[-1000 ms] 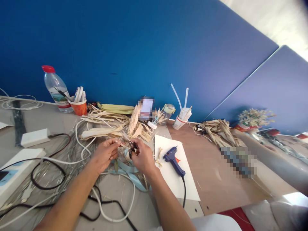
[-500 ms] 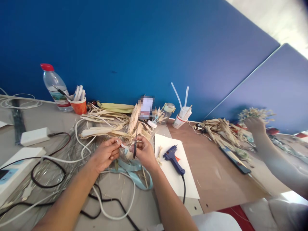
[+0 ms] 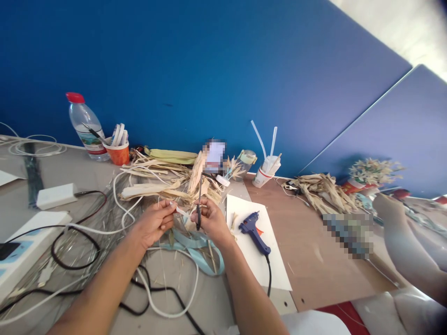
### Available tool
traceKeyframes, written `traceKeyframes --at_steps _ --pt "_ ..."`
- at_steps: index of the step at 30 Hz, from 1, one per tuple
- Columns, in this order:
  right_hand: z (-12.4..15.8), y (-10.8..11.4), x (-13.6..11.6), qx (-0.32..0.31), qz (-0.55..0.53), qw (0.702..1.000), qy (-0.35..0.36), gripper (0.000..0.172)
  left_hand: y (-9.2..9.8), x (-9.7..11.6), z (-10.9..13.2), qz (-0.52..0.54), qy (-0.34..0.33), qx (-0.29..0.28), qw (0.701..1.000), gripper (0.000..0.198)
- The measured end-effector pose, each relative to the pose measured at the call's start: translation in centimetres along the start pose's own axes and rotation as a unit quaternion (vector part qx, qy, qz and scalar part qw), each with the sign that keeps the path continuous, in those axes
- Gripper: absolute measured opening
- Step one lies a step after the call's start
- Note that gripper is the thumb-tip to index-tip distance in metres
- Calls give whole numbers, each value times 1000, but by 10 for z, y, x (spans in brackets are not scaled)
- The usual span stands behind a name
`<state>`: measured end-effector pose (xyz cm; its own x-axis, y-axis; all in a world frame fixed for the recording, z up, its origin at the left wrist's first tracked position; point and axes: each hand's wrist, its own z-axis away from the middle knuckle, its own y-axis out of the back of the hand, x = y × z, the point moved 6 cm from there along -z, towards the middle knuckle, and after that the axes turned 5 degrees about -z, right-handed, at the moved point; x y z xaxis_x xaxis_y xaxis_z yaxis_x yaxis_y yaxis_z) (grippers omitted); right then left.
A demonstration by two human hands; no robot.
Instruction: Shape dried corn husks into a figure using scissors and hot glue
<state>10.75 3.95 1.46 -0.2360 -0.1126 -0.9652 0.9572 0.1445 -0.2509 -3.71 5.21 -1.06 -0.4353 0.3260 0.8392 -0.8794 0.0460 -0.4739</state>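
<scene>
My left hand (image 3: 159, 221) is closed, with a small pale strip (image 3: 182, 212) pinched between thumb and fingertips. The strip stretches toward my right hand (image 3: 211, 221), which is closed round a pair of scissors (image 3: 199, 215). The blades point up and away from me, seen nearly edge-on. Whether my right fingertips also touch the strip I cannot tell. Just beyond both hands lies a pile of dried corn husks (image 3: 150, 190). Under them a light blue ribbon (image 3: 206, 265) curls on the table.
A blue glue gun (image 3: 253, 230) rests on white paper (image 3: 275, 270) at right. White cable (image 3: 167, 316) and black cable loop across the left front, near a power strip (image 3: 33, 242). Behind stand a bottle (image 3: 87, 132) and cups. A co-worker's arm (image 3: 401, 237) reaches in at far right.
The co-worker's hand has come down from the dried flower bunch at far right. The whole view has shifted slightly; my hands keep nearly the same pose with the strip and scissors.
</scene>
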Motion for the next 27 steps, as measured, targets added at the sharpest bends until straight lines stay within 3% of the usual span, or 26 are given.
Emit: traceKeyframes --at_steps 8,14,17,19,22,24,27 --pt "4 4 -10 -8 151 987 48 33 14 14 0 -64 -54 89 993 22" --pt "21 -2 -31 -60 398 901 160 37 18 21 3 -92 -82 125 985 21" --pt "26 -7 -35 -67 450 870 188 39 21 22 2 -92 -82 135 983 20" --pt "25 -9 -34 -66 459 866 186 39 22 23 2 -92 -85 138 982 21" --pt "18 -1 -30 -16 431 885 175 36 20 21 1 -101 -82 118 984 21" --pt "12 12 -29 61 403 899 163 36 17 18 1 -113 -73 98 986 20" --pt "5 34 -27 176 394 891 140 37 17 16 1 -139 -77 97 983 20"
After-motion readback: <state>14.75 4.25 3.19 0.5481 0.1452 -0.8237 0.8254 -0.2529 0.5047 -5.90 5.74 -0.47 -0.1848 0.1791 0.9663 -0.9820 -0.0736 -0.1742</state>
